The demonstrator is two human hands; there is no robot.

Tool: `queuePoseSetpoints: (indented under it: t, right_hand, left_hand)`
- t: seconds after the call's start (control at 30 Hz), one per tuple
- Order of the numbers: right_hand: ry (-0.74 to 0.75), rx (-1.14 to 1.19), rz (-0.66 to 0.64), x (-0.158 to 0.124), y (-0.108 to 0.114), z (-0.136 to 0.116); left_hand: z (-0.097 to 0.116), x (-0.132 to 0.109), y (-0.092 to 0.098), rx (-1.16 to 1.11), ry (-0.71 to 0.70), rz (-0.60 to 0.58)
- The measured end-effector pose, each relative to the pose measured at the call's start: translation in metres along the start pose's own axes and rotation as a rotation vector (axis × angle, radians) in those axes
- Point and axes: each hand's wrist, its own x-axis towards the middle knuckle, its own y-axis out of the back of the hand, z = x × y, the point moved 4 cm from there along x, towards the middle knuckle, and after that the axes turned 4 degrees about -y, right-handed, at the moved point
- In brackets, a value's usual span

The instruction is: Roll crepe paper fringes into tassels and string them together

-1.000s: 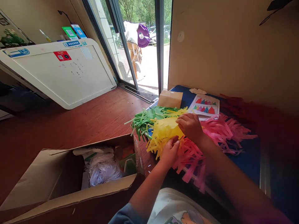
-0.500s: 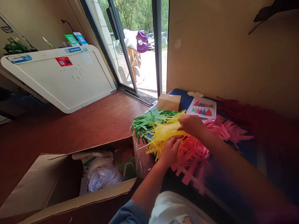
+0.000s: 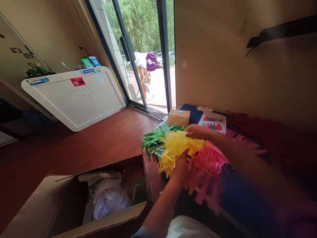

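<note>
A pile of fringed paper lies on the blue table (image 3: 195, 114): green fringe (image 3: 155, 140) at the left, yellow fringe (image 3: 177, 147) in the middle, pink fringe (image 3: 210, 163) at the right. My left hand (image 3: 183, 168) grips the near edge of the yellow fringe, fingers closed on it. At the far edge of the same yellow piece, my right hand (image 3: 198, 131) pinches it. The yellow piece is bunched up between both hands.
An open cardboard box (image 3: 74, 205) with white plastic and packets inside stands on the red-brown floor at lower left. A small brown box (image 3: 178, 117) and a printed colour sheet (image 3: 213, 121) lie at the table's far end. A white board (image 3: 74, 96) leans by the glass door.
Both hands have pushed the yellow fringe together, so it is more bunched. The right hand has slid a little to the left along the far edge. The view has tilted upward.
</note>
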Motion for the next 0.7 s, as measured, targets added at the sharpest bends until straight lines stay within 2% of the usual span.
queuePoseSetpoints:
  t: [0.17,0.23,0.3,0.37,0.43,0.5,0.53,0.57,0.6,0.7]
  right_hand:
    - [-0.073,-0.062,0.343,-0.014,0.043,0.003]
    - [-0.11,-0.073,0.433,-0.022,0.061,0.003]
    - [-0.146,-0.077,0.482,-0.029,0.073,0.002]
    - [-0.168,-0.087,0.494,-0.033,0.08,-0.002]
    - [-0.168,-0.109,0.477,-0.035,0.08,-0.006]
    - [-0.151,-0.132,0.44,-0.034,0.076,-0.009]
    - [-0.143,-0.141,0.424,-0.034,0.074,-0.01]
    - [-0.137,-0.147,0.416,-0.034,0.073,-0.01]
    - [-0.132,-0.15,0.416,-0.035,0.072,-0.01]
    - [-0.151,-0.147,0.465,-0.041,0.077,-0.009]
  left_hand:
    - [-0.022,0.008,-0.01,-0.235,0.099,0.018]
    - [-0.025,0.009,-0.011,-0.313,0.132,0.032]
    - [-0.021,0.008,-0.01,-0.326,0.144,0.051]
    - [-0.003,0.006,-0.008,-0.267,0.06,0.03]
    - [0.025,0.007,-0.007,-0.125,-0.17,-0.029]
    - [0.054,0.014,-0.009,0.115,-0.426,-0.068]
    - [0.064,0.02,-0.01,0.264,-0.489,-0.058]
    - [0.069,0.03,-0.01,0.417,-0.487,-0.033]
    - [0.069,0.04,-0.01,0.57,-0.421,-0.014]
    - [0.053,0.063,-0.007,0.882,-0.111,-0.015]
